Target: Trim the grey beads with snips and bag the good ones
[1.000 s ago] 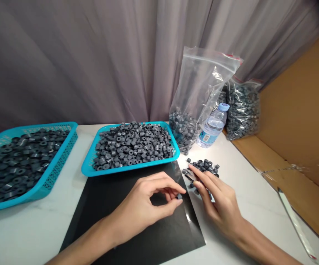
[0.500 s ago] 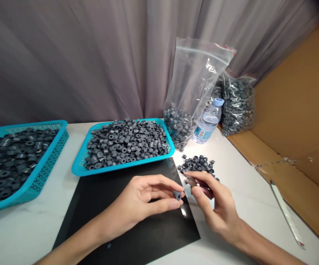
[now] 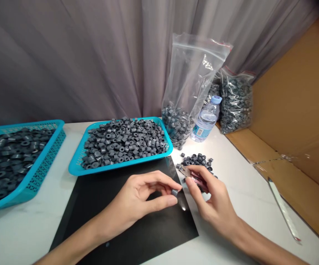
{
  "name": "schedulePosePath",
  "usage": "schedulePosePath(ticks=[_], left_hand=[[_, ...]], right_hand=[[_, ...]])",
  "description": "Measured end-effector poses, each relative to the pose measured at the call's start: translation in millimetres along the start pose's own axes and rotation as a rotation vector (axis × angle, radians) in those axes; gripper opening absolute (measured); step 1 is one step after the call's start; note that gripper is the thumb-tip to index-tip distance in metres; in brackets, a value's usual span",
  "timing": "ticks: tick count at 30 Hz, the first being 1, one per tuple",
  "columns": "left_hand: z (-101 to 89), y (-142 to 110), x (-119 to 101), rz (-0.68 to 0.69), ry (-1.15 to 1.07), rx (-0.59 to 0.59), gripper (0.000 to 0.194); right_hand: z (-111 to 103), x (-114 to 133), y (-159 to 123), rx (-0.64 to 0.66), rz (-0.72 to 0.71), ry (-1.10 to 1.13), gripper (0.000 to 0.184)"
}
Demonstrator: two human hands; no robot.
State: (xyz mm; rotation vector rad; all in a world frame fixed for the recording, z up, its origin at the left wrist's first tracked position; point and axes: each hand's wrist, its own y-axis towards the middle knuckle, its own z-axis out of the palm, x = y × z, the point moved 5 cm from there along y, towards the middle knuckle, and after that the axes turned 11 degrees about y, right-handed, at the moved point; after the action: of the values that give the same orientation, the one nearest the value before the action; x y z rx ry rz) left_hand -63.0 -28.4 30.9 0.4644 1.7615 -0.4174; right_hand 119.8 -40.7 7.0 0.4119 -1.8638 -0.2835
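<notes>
My left hand [image 3: 144,197] is over the black sheet [image 3: 126,224], a small grey plastic ring [image 3: 174,192] pinched between thumb and fingers. To its right, my right hand [image 3: 210,195] is closed around a small tool with a dark-red handle [image 3: 199,181] and a metal tip [image 3: 185,170]; its exact kind is partly hidden by the fingers. Just beyond the tool lies a loose pile of grey rings [image 3: 196,160] on the white table. Behind the sheet stands a blue basket [image 3: 73,167] heaped with similar rings.
A second blue basket [image 3: 47,154] of larger rings is at the left. A zip bag [image 3: 192,66] part-filled with rings stands beside a water bottle [image 3: 205,119]. Another full bag [image 3: 237,103] leans at the back. A white-handled knife-like strip [image 3: 283,209] lies near the cardboard [image 3: 294,110].
The ring has turned in my left fingers, so its hole no longer faces me. My right hand and the tool have shifted slightly up and left; the view has moved a little.
</notes>
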Motion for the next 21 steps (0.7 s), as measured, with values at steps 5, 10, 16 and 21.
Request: schedulePosePath(ticks=[5, 10, 16, 21], left_hand=[[-5.3, -5, -16, 0.231, 0.471, -0.126, 0.022], [0.3, -15, -24, 0.308, 0.753, -0.235, 0.027], [0.2, -19, -22, 0.229, 0.757, -0.279, 0.032], [-5.9, -16, -15, 0.136, 0.650, -0.308, 0.036]], right_hand=[[7, -8, 2, 0.058, 0.141, 0.068, 0.019], [9, -15, 0, 0.072, 0.340, 0.301, 0.035], [18, -19, -2, 0.122, 0.346, 0.302, 0.037], [17, -23, -5, 0.134, 0.286, 0.033, 0.031]])
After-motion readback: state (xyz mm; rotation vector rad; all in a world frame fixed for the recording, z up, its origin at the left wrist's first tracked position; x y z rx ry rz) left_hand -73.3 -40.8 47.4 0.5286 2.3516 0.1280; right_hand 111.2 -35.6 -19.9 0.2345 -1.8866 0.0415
